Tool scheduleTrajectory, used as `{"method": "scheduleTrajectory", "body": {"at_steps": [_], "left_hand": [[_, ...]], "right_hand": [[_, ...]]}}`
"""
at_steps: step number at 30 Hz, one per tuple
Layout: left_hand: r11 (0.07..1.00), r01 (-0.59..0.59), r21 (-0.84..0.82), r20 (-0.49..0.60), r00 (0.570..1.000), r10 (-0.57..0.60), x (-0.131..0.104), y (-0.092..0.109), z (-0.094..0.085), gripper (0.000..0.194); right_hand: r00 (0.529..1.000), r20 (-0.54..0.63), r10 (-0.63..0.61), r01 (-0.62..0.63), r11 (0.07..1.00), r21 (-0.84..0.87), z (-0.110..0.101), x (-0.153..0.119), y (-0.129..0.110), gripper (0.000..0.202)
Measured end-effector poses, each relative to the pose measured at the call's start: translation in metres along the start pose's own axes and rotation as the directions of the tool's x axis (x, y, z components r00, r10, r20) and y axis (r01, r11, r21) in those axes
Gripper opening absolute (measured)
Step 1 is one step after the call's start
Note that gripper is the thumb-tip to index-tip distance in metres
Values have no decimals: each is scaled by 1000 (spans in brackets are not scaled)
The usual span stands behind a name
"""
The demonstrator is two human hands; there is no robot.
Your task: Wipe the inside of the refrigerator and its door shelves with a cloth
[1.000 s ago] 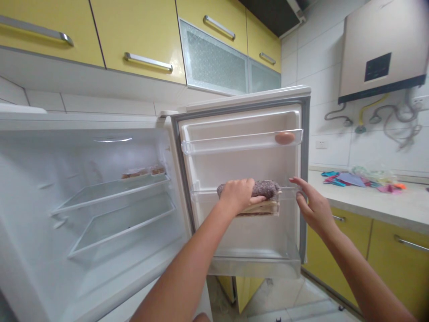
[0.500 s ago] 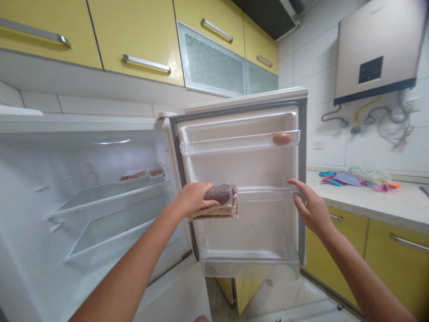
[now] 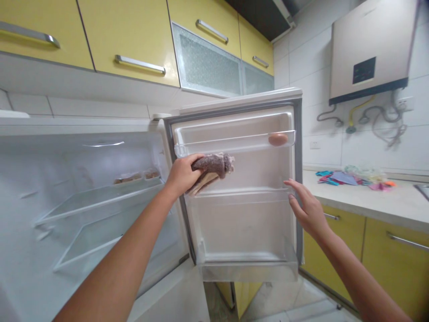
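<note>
A folded brown and beige towel (image 3: 212,166) is gripped in my left hand (image 3: 183,176), in front of the inside of the open fridge door (image 3: 241,228). The towel hangs just below the clear upper door shelf (image 3: 228,145). My right hand (image 3: 308,210) is at the right end of the middle door shelf (image 3: 244,196), thumb in front and index finger over its rim; the other fingers are partly hidden. A brown egg (image 3: 278,139) lies at the right end of the upper shelf.
To the left, the fridge interior has glass shelves (image 3: 103,203) with food packs (image 3: 129,178) at the back. On the right, colourful cloths and plastic (image 3: 348,178) lie on a counter (image 3: 395,201). Yellow cabinets (image 3: 130,31) hang above, a water heater (image 3: 368,53) at upper right.
My left hand has moved the towel up, from the middle door shelf to just under the upper one, and tilted it. My right hand stays at the shelf's end.
</note>
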State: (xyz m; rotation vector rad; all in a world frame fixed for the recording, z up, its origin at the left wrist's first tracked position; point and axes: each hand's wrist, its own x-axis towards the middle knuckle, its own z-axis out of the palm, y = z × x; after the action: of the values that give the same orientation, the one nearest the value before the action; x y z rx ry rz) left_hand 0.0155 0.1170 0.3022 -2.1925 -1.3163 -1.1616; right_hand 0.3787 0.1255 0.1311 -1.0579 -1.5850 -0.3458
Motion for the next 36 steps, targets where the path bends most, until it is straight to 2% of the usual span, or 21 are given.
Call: {"method": "scheduleTrajectory", "body": {"at_steps": [1,3,6,9,12,15,21,25,29,36], "left_hand": [[995,-46,84,21,999,44,1,2,3,44],[969,-126,212,199,976,84,1,3,12,45],[948,-156,276,496,868,-1,4,-2,27,43],[955,-165,245,621,783,-24,13,-6,37,39],[962,-183,200,661,750,5,23,3,47,36],[964,-202,170,656,754,42,30,28,66,33],[956,-275,99,635,757,152,45,97,115,29],[952,-301,51,626,753,204,52,129,136,25],[955,-294,43,623,755,204,51,131,138,28],[960,-256,112,671,732,117,47,91,111,32]], "right_hand": [[1000,-2,2,-2,1000,1,1,0,-1,41],[1000,-6,7,-7,1000,2,2,-1,-2,41],[1000,-7,19,-19,999,36,1,-1,-2,41],[999,19,39,-42,988,147,-1,-2,1,43],[996,48,70,-81,945,316,-4,-3,4,48],[994,49,97,-109,894,435,-4,-5,5,52],[995,42,91,-100,869,485,-1,-9,2,56],[997,23,70,-73,880,469,3,-11,1,60],[998,-19,59,-48,931,362,7,-11,-3,55],[998,-59,2,12,971,237,4,-6,-5,48]]}}
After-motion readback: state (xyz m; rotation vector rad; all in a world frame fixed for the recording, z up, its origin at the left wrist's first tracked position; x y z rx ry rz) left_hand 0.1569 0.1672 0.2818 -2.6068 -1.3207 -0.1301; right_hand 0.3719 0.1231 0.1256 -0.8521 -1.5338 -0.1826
